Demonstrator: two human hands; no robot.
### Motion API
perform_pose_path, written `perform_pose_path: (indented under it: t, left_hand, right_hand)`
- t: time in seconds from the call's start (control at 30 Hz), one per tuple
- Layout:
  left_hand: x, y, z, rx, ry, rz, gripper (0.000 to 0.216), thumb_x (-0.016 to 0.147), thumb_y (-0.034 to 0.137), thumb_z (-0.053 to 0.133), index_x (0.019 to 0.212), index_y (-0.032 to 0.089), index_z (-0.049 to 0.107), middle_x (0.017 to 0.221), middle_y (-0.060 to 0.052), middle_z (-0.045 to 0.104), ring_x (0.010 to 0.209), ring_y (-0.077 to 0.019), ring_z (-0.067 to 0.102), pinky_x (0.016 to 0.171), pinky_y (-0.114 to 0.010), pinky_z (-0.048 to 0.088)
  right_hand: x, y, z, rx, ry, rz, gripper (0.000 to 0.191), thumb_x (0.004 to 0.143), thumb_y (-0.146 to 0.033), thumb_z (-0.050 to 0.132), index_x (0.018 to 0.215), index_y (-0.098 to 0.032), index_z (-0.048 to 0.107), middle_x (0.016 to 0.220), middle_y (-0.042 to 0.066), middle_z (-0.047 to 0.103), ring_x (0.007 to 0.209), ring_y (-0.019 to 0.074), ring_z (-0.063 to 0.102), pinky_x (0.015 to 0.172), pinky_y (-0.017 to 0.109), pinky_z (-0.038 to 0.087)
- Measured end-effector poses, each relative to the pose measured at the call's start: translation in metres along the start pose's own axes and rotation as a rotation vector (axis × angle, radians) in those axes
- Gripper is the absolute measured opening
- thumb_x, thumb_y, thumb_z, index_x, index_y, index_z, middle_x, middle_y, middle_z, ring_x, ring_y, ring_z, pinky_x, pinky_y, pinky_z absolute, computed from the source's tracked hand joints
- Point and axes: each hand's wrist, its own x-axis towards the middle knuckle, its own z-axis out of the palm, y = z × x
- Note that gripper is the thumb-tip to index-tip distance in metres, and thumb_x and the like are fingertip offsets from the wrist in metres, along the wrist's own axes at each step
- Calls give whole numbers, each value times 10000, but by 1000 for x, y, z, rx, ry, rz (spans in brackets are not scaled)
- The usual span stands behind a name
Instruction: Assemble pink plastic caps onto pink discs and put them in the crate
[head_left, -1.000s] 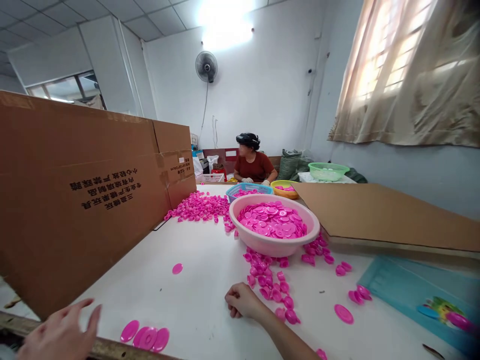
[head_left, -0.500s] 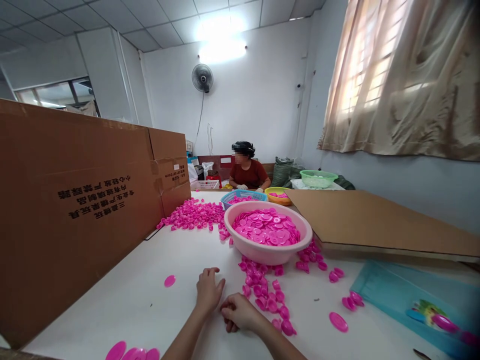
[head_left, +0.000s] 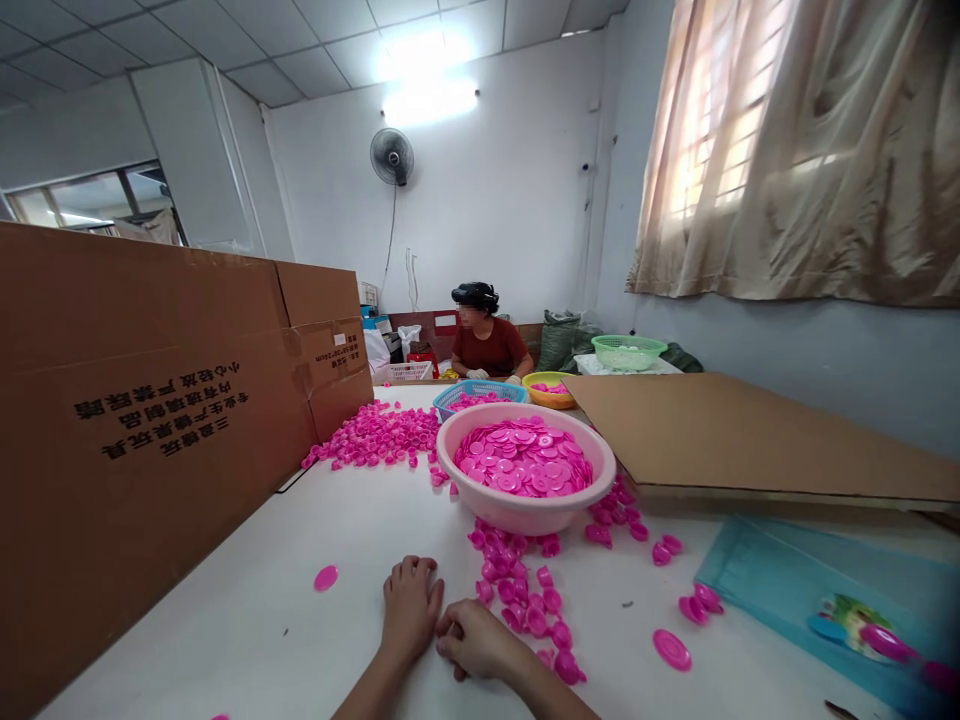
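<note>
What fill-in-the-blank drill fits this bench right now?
1. The left hand and right hand rest on the white table, short of the ____ basin full of discs.
2. The printed cardboard box stands on the person's ____ side.
3. The loose pink caps on the table lie nearest the ____ hand.
4. Beside the blue basket near the co-worker sits a ____ basket.
Missing words: pink; left; right; yellow.
</note>
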Motion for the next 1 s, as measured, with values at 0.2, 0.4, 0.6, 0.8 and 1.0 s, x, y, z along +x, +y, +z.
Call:
perform_pose_path:
  t: [0.2, 0.4, 0.6, 0.8, 1.0]
  left_hand:
    - [-2, 3, -3, 43, -25, -23, 284, 787, 301, 352, 1003, 221, 519, 1024, -48, 476, 955, -175, 407, 829, -296, 265]
    - [-4, 6, -5, 66, -14, -14, 283, 796, 309, 348, 1006, 222, 518, 1019, -46, 481, 952, -169, 409, 824, -292, 267]
    - [-3, 7, -4, 92, -18, -9, 282, 805, 292, 346, 1018, 214, 514, 1025, -50, 486, 943, -169, 422, 821, -295, 280]
    - [1, 3, -2, 84, -40, -18, 286, 793, 299, 359, 1021, 219, 512, 1040, -49, 486, 952, -173, 423, 828, -293, 281]
    - [5, -3, 0, 34, -45, -29, 293, 773, 313, 383, 1026, 228, 503, 1045, -40, 492, 964, -173, 419, 832, -290, 275]
  right_hand:
    - [-1, 0, 0, -45, -4, -9, 212, 680, -185, 473, 852, -150, 592, 629, 22, 630, 520, 114, 585, 426, 147, 373]
    - [-3, -3, -4, -22, -21, -9, 209, 677, -166, 465, 839, -150, 595, 594, 10, 616, 470, 105, 565, 413, 150, 372]
    - [-4, -4, -6, -7, 4, 26, 215, 683, -170, 480, 863, -157, 597, 610, 7, 619, 450, 97, 554, 397, 146, 365]
    - [4, 8, 1, -5, 19, 12, 228, 677, -183, 494, 882, -172, 592, 635, 8, 618, 468, 106, 564, 389, 150, 366]
    - [5, 8, 4, -73, 71, -22, 253, 655, -171, 492, 891, -164, 583, 623, 26, 618, 474, 130, 571, 382, 158, 352]
